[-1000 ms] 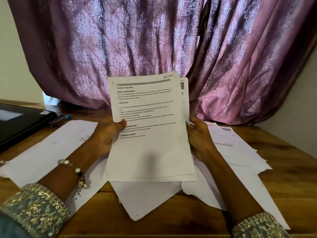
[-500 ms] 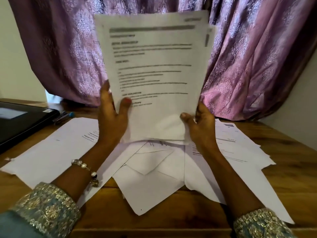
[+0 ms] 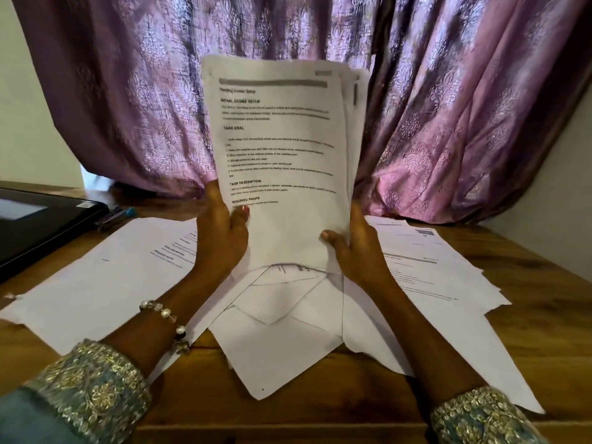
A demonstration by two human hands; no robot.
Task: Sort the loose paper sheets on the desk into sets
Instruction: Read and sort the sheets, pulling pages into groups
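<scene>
A stack of printed sheets [image 3: 282, 149] stands upright above the middle of the wooden desk [image 3: 544, 347], its bottom edge close to the papers below. My left hand [image 3: 221, 238] grips its lower left edge, thumb on the front page. My right hand [image 3: 355, 251] grips the lower right edge, thumb on the front. Loose sheets lie spread on the desk: a large one at the left [image 3: 105, 277], overlapping blank ones in the middle [image 3: 278, 347], printed ones at the right [image 3: 426, 264].
A closed black laptop [image 3: 41, 219] lies at the far left, with a pen [image 3: 115, 216] beside it. A purple patterned curtain [image 3: 448, 107] hangs behind the desk. Bare wood shows along the front edge and at the right.
The stack first rose from near the desk to a high upright position, then came down a little and tilted slightly. Both hands stayed on its lower edges.
</scene>
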